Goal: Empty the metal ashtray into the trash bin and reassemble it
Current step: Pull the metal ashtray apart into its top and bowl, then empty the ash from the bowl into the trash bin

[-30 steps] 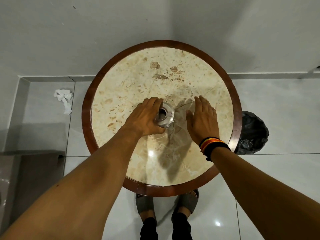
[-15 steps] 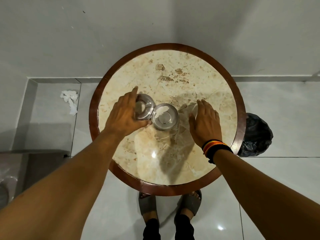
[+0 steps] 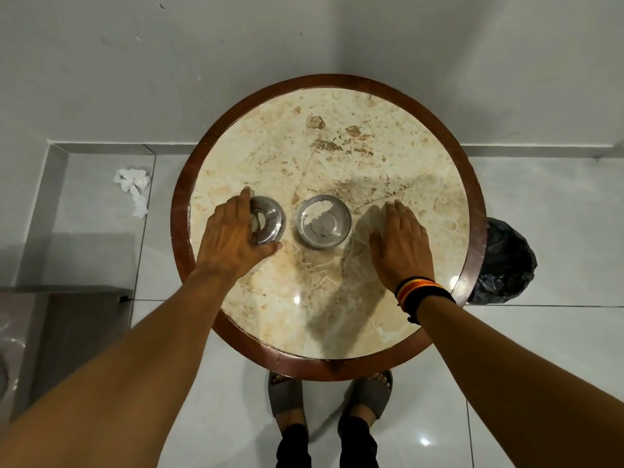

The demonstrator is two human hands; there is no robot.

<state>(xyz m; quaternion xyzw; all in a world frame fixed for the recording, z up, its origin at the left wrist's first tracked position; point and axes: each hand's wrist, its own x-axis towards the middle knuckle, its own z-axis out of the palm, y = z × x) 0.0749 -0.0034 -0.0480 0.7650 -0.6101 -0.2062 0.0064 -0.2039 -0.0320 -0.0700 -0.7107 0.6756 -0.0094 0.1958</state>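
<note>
The metal ashtray is in two pieces on the round marble table (image 3: 337, 298). Its shiny lid (image 3: 268, 219) lies at the left side of the tabletop, and my left hand (image 3: 233, 236) curls over it with fingers and thumb around its rim. The open bowl (image 3: 324, 225) stands in the middle with white ash or crumpled paper inside. My right hand (image 3: 401, 243) rests flat on the table just right of the bowl, fingers together, not touching it. A trash bin with a black bag (image 3: 506, 261) stands on the floor beyond the table's right edge.
A crumpled white tissue (image 3: 133, 187) lies on the grey floor tiles to the left. My feet in grey slippers (image 3: 331, 396) stand under the table's near edge. A white wall runs behind the table. A dark object (image 3: 67, 332) sits at lower left.
My left hand lifted the lid off the ashtray bowl and carried it left, down onto the table. The bowl's contents are now exposed. My right hand stayed beside the bowl.
</note>
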